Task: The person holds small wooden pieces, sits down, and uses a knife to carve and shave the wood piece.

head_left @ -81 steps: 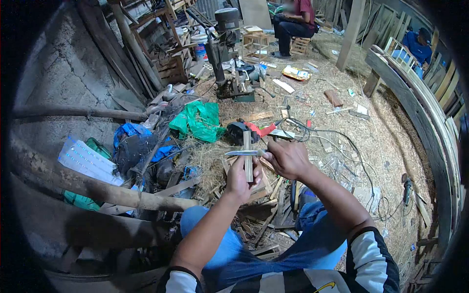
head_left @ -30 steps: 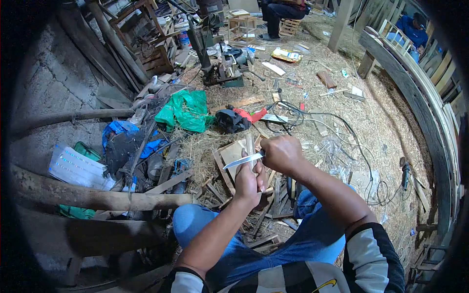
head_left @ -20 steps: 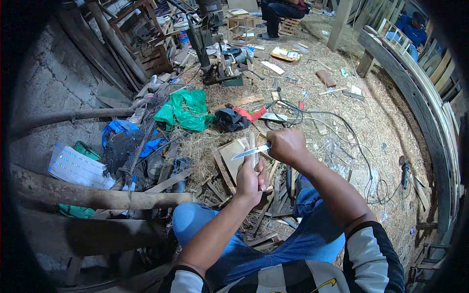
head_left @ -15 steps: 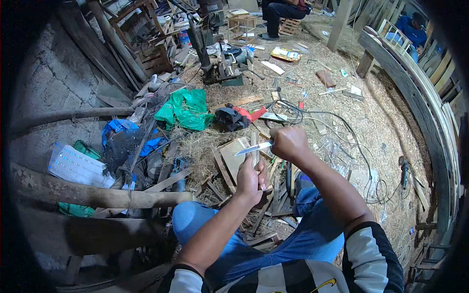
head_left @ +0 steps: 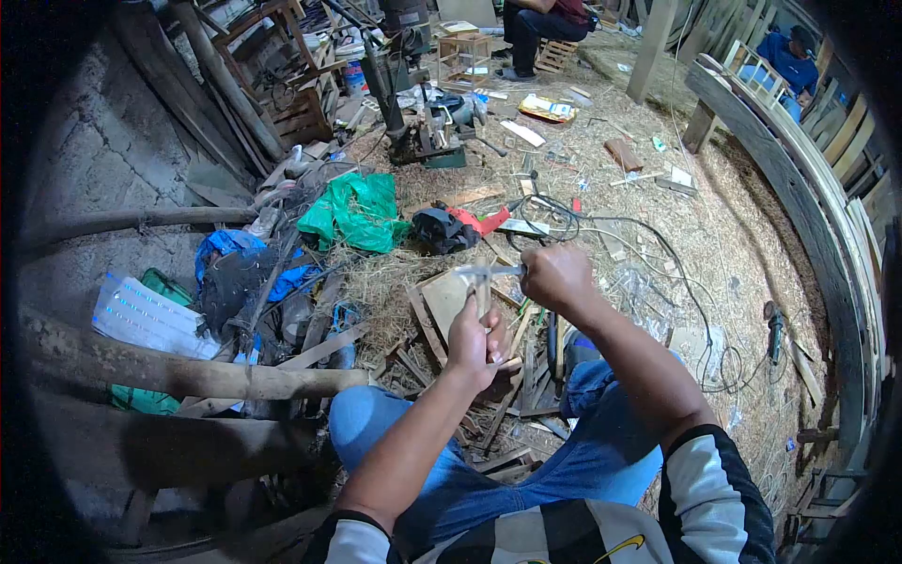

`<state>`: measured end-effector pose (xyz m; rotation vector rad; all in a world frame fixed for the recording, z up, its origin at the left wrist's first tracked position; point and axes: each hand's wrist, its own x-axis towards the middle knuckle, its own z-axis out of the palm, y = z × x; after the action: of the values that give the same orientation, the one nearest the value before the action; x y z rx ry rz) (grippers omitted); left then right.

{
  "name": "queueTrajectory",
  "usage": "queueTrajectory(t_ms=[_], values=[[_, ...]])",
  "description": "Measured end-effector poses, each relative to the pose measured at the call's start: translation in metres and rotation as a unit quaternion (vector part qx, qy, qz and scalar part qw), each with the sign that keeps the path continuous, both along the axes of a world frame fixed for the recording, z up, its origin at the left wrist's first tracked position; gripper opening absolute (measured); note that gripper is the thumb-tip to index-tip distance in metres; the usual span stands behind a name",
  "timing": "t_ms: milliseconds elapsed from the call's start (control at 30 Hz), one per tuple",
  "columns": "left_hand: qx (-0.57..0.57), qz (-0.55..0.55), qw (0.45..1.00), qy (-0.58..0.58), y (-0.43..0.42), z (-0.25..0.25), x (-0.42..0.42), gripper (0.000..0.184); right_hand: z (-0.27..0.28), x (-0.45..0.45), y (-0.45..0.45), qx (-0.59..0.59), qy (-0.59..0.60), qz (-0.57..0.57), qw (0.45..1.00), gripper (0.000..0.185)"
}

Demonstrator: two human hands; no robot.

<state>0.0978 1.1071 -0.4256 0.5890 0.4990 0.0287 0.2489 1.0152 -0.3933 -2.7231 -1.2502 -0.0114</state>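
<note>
My right hand (head_left: 561, 278) is closed round the handle of a knife (head_left: 503, 271), its blade pointing left. Fingers of my left hand (head_left: 477, 340) wrap round a short wooden stick (head_left: 483, 299) held upright between my knees. The blade lies across the upper part of the stick, close above my left thumb. The knife's handle is mostly hidden in my right fist. Beneath my hands lies a pile of wood offcuts (head_left: 498, 414).
A red power tool (head_left: 484, 222) and a green plastic bag (head_left: 355, 211) lie ahead. Cables (head_left: 658, 240) run over the shavings at right, near a black tool (head_left: 774, 331). A machine on a stand (head_left: 434, 141) stands farther off. Two people sit at the back.
The knife blade has swung from a downward-left slant to nearly level and looks blurred. My left hand and the stick have shifted slightly down and left.
</note>
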Motion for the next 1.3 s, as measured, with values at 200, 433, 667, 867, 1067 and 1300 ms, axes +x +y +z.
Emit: queueTrajectory(t_ms=[200,433,667,867,1067,1300], values=[[0.014,-0.037,0.999,0.020,-0.012,-0.001,0.002,0.052,0.006,-0.004,0.004,-0.018,0.029,0.011,0.999,0.019],[0.041,-0.077,0.996,-0.014,-0.017,0.003,-0.014,0.053,-0.051,0.104,-0.040,0.029,0.028,-0.190,0.981,0.019],[-0.009,-0.046,0.999,0.013,-0.011,0.003,-0.005,0.052,0.003,0.008,-0.019,0.039,0.059,-0.071,0.995,0.016],[-0.022,-0.001,1.000,-0.004,-0.010,-0.004,-0.006,0.047,0.006,-0.036,-0.011,0.026,0.041,0.055,0.997,0.014],[0.010,0.027,0.999,0.032,-0.013,-0.003,-0.005,0.047,0.011,-0.041,-0.010,0.009,0.061,0.070,0.996,0.020],[0.024,0.021,0.999,0.044,-0.014,0.000,-0.005,0.047,-0.003,-0.036,-0.007,0.003,0.050,0.071,0.996,0.019]])
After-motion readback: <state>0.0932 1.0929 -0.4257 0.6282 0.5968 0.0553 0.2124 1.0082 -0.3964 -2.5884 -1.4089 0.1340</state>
